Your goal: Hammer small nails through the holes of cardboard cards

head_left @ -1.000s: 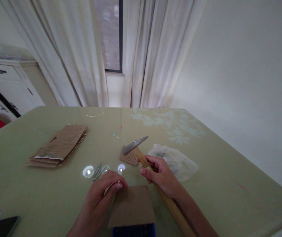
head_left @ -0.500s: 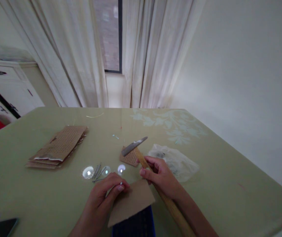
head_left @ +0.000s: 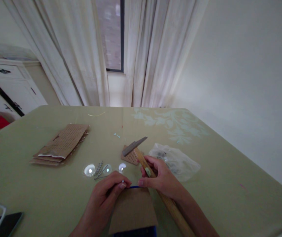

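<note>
My right hand (head_left: 159,179) is wrapped round the wooden handle of a hammer (head_left: 143,160); its grey metal head points left above a small perforated cardboard scrap (head_left: 131,157). The right fingertips also touch the far edge of a plain cardboard sheet (head_left: 133,210) that lies over a blue block (head_left: 136,232) near me. My left hand (head_left: 105,194) rests on the sheet's left corner, thumb and forefinger pinched on a small nail (head_left: 122,181) held upright.
Loose nails (head_left: 99,170) lie among bright light spots left of the hands. A stack of perforated cardboard (head_left: 62,144) sits further left. A clear plastic bag (head_left: 175,160) lies right of the hammer. A dark phone with a white cable (head_left: 1,223) is at the lower left.
The cardboard sheet tilted up off the blue block, then lay flat again. My right fingers came down onto its far edge. The left hand kept its pinch on the nail.
</note>
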The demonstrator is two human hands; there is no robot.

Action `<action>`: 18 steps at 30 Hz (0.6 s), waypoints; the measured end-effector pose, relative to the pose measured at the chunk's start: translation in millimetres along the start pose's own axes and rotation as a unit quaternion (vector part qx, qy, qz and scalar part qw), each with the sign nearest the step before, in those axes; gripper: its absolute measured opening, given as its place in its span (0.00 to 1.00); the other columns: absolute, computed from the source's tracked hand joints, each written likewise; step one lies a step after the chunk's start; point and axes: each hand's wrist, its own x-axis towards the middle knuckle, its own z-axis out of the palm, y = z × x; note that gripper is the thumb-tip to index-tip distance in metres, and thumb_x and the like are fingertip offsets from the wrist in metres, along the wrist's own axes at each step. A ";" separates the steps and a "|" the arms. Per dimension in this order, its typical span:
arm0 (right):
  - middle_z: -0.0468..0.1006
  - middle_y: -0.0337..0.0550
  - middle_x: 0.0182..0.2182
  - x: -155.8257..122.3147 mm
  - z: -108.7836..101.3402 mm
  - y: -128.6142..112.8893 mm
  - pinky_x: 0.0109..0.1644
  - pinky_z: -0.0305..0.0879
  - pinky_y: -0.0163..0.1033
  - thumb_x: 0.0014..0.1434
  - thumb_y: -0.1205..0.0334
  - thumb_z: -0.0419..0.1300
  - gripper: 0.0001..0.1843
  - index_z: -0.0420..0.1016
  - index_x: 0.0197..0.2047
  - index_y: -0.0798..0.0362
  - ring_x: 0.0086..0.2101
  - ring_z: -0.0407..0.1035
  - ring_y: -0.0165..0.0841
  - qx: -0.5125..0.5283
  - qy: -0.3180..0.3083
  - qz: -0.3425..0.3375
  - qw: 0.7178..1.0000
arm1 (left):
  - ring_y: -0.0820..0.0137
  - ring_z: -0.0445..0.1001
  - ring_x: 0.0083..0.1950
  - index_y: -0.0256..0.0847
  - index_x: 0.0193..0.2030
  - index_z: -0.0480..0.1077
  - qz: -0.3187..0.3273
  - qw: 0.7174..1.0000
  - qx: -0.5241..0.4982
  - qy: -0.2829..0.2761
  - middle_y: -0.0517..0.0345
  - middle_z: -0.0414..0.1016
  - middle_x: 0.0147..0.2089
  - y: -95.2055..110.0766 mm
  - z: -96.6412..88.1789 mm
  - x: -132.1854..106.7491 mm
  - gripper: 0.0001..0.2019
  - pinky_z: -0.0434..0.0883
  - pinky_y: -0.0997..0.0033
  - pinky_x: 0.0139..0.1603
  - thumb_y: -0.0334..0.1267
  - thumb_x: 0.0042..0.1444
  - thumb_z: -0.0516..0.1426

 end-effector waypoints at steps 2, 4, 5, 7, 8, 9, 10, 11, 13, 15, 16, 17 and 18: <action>0.73 0.31 0.32 -0.6 -0.3 0.9 0.36 0.61 0.35 0.43 0.59 0.86 0.32 0.80 0.49 0.53 0.33 0.66 0.31 -0.007 -0.009 0.013 1.000 | 0.70 0.81 0.35 0.49 0.37 0.83 -0.003 1.000 0.002 -0.001 0.63 0.83 0.33 0.4 1.2 0.0 0.10 0.74 0.79 0.38 0.38 0.69 0.61; 0.74 0.32 0.34 -1.5 0.1 2.0 0.36 0.62 0.35 0.41 0.60 0.87 0.36 0.79 0.52 0.52 0.34 0.66 0.31 -0.011 -0.020 0.026 0.999 | 0.70 0.81 0.35 0.49 0.37 0.83 -0.013 1.000 0.006 0.003 0.62 0.83 0.33 0.6 2.3 -0.1 0.10 0.74 0.78 0.38 0.38 0.70 0.60; 0.74 0.32 0.35 -2.0 0.5 2.8 0.36 0.62 0.35 0.41 0.60 0.87 0.37 0.79 0.53 0.52 0.34 0.67 0.31 -0.012 -0.024 0.031 0.999 | 0.69 0.81 0.35 0.48 0.37 0.83 -0.018 1.000 0.007 0.008 0.62 0.84 0.34 0.5 2.8 -0.3 0.11 0.74 0.78 0.38 0.39 0.70 0.60; 0.74 0.33 0.36 -2.8 1.4 4.6 0.36 0.64 0.35 0.40 0.60 0.87 0.39 0.79 0.54 0.51 0.34 0.68 0.32 -0.015 -0.028 0.040 0.999 | 0.69 0.81 0.36 0.48 0.37 0.83 -0.024 0.999 0.009 0.018 0.61 0.84 0.34 0.3 3.8 -0.7 0.11 0.75 0.77 0.38 0.40 0.70 0.60; 0.75 0.33 0.37 -2.9 1.7 5.5 0.36 0.64 0.35 0.40 0.59 0.87 0.39 0.79 0.54 0.51 0.34 0.68 0.32 -0.015 -0.028 0.043 0.999 | 0.68 0.81 0.36 0.48 0.38 0.83 -0.027 0.999 0.010 0.022 0.61 0.84 0.34 0.1 4.3 -0.9 0.11 0.75 0.77 0.38 0.41 0.70 0.60; 0.75 0.34 0.37 -3.0 1.9 6.2 0.36 0.64 0.35 0.40 0.59 0.87 0.39 0.79 0.54 0.51 0.34 0.68 0.32 -0.016 -0.028 0.045 0.998 | 0.68 0.82 0.36 0.48 0.38 0.83 -0.028 0.999 0.010 0.025 0.60 0.84 0.34 0.1 4.7 -1.0 0.11 0.75 0.77 0.38 0.41 0.70 0.60; 0.75 0.34 0.37 -3.0 2.0 6.6 0.36 0.64 0.35 0.41 0.58 0.87 0.39 0.79 0.54 0.51 0.34 0.68 0.32 -0.017 -0.028 0.046 0.998 | 0.68 0.82 0.36 0.47 0.38 0.83 -0.027 0.999 0.010 0.027 0.60 0.84 0.34 0.2 5.1 -1.1 0.11 0.75 0.77 0.38 0.41 0.71 0.60; 0.75 0.34 0.37 -2.9 1.9 6.6 0.36 0.64 0.35 0.41 0.58 0.87 0.39 0.79 0.54 0.51 0.34 0.68 0.32 -0.018 -0.028 0.046 0.998 | 0.68 0.82 0.36 0.47 0.39 0.83 -0.026 0.999 0.011 0.030 0.60 0.83 0.34 0.4 5.5 -1.1 0.11 0.76 0.77 0.38 0.41 0.71 0.60; 0.74 0.33 0.36 -2.8 1.6 5.9 0.35 0.63 0.34 0.40 0.58 0.87 0.39 0.79 0.54 0.51 0.34 0.67 0.31 -0.019 -0.029 0.042 0.999 | 0.69 0.82 0.36 0.48 0.39 0.83 -0.016 0.999 0.011 0.040 0.60 0.83 0.35 0.8 6.0 -0.8 0.11 0.76 0.77 0.38 0.40 0.71 0.60; 0.74 0.33 0.36 -2.6 0.9 4.8 0.35 0.63 0.34 0.41 0.57 0.87 0.39 0.79 0.55 0.51 0.34 0.67 0.31 -0.019 -0.030 0.038 0.999 | 0.70 0.82 0.37 0.48 0.40 0.83 -0.003 0.998 0.011 0.055 0.60 0.83 0.37 0.8 6.2 -0.3 0.11 0.77 0.77 0.39 0.39 0.71 0.59; 0.74 0.33 0.36 -2.4 0.6 4.5 0.35 0.63 0.34 0.41 0.57 0.87 0.39 0.80 0.55 0.52 0.34 0.67 0.31 -0.019 -0.031 0.038 0.999 | 0.70 0.82 0.38 0.48 0.40 0.83 0.002 0.998 0.010 0.064 0.60 0.83 0.39 0.5 6.2 0.0 0.11 0.77 0.77 0.39 0.39 0.71 0.59; 0.74 0.33 0.36 -2.2 0.2 4.3 0.35 0.63 0.34 0.41 0.57 0.87 0.39 0.80 0.54 0.52 0.34 0.67 0.31 -0.019 -0.030 0.038 0.999 | 0.70 0.82 0.38 0.48 0.41 0.84 0.005 0.997 0.010 0.073 0.59 0.83 0.39 0.0 6.0 0.4 0.11 0.78 0.77 0.39 0.38 0.71 0.59; 0.74 0.33 0.36 -1.9 -0.2 4.2 0.35 0.63 0.34 0.41 0.58 0.87 0.39 0.80 0.54 0.52 0.34 0.67 0.31 -0.019 -0.029 0.038 0.999 | 0.70 0.82 0.38 0.48 0.41 0.84 0.006 0.997 0.008 0.080 0.59 0.82 0.39 -0.8 5.8 0.7 0.11 0.78 0.77 0.39 0.38 0.71 0.59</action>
